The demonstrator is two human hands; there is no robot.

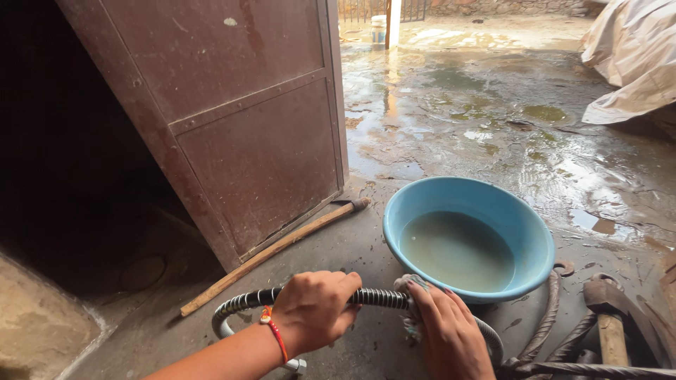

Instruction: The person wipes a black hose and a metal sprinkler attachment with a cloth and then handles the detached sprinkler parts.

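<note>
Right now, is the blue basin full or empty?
Partly full. The blue basin sits upright on the wet floor, with murky water covering its bottom, well below the rim.

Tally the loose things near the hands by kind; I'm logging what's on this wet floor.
Basin: 1
Hose: 1
Cloth: 1
Stick: 1
Hammer: 1
Total: 5
</note>
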